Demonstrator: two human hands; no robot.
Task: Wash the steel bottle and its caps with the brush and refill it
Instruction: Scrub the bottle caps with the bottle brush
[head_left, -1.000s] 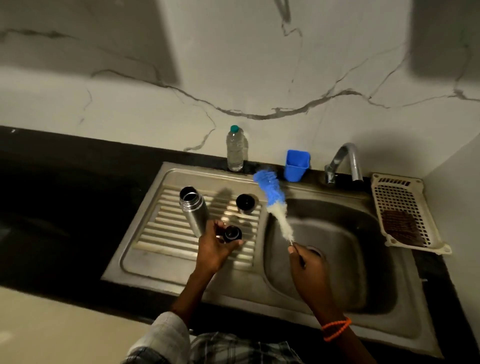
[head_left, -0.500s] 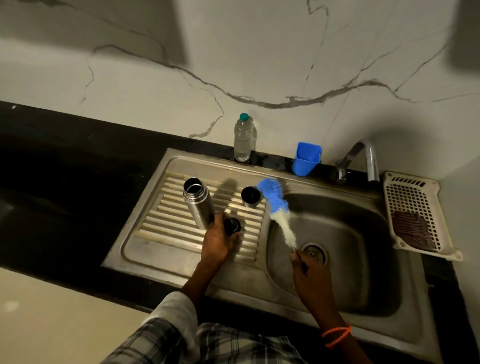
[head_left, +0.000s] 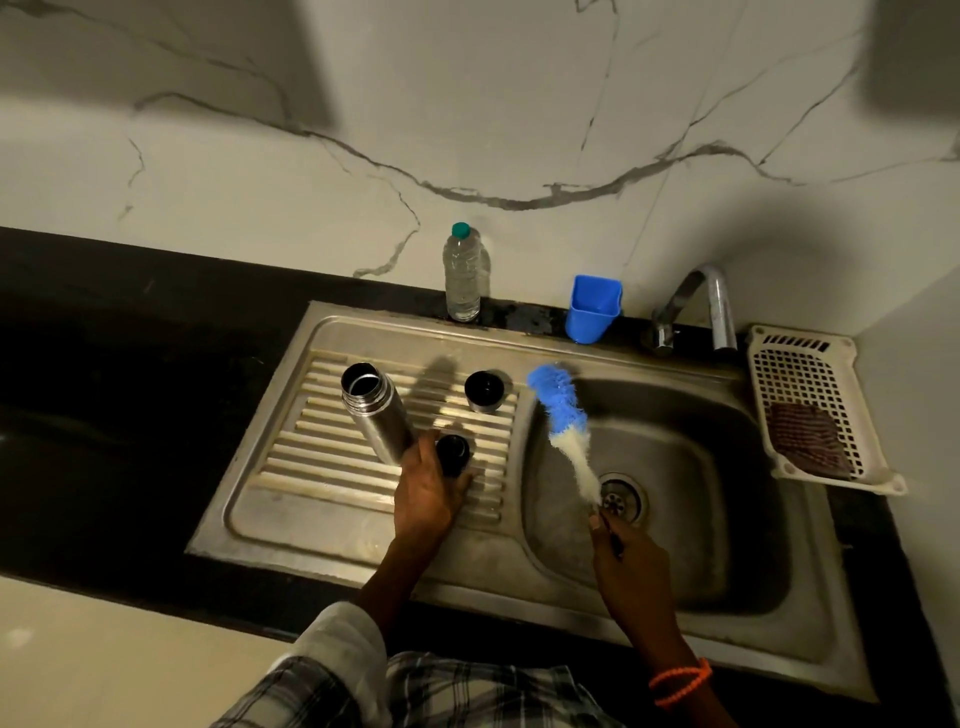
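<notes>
Right now my left hand (head_left: 423, 496) rests on the ribbed drainboard (head_left: 322, 457) of the steel sink (head_left: 810, 639), its fingers curled round a small black cap (head_left: 453, 453) that stands on the ribs. Just beside that hand, at ten o'clock from it, the steel bottle (head_left: 375, 410) stands open-mouthed and leaning a little, its base close against my thumb side; I cannot tell whether skin touches steel. A second cap (head_left: 484, 391), dark and cup-shaped, sits mouth up on the drainboard at one o'clock from my left hand, apart from both the bottle and the other cap. My right hand (head_left: 631, 571) is over the basin and grips the thin handle of the bottle brush (head_left: 563, 421), fingers closed round it. The brush slants up toward eleven o'clock from that hand, white bristles low near the drain (head_left: 621, 500), blue bristles at the tip above the ridge between basin and drainboard. On the dark surface (head_left: 130, 364) behind the sink, at twelve o'clock, stand a clear plastic bottle with a green cap (head_left: 462, 275) and a blue plastic cup (head_left: 594, 307). The tap (head_left: 701, 304) is at two o'clock, and a white slotted tray (head_left: 810, 395) holding a brown scrub pad (head_left: 808, 439) lies at three o'clock.
</notes>
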